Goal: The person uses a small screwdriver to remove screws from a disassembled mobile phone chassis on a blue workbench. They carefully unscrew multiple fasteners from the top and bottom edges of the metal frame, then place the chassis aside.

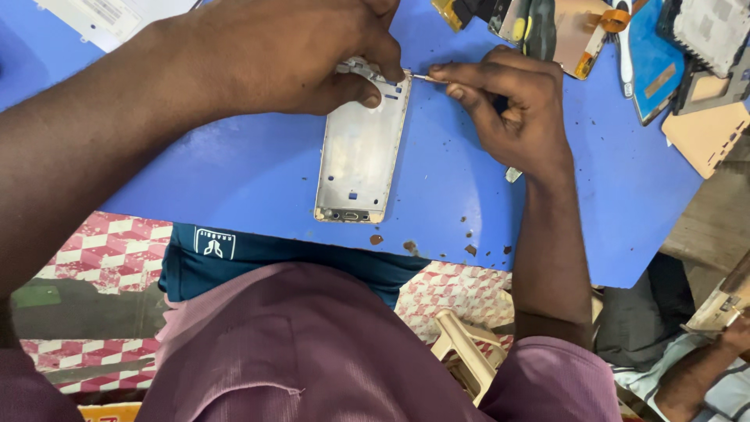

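On a blue table point(234, 180), near its front edge, the left hand point(289, 55) clamps a silver phone frame point(361, 160) while the right hand point(512, 105) pinches a thin tool point(428, 77) closed at the frame's top corner

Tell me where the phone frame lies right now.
Head view, centre: the phone frame lies on the blue table, its top end under the left hand.

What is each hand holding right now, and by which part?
The left hand pins the silver metal phone frame at its top edge on the blue table. The right hand pinches a thin metal tool near its tip end.
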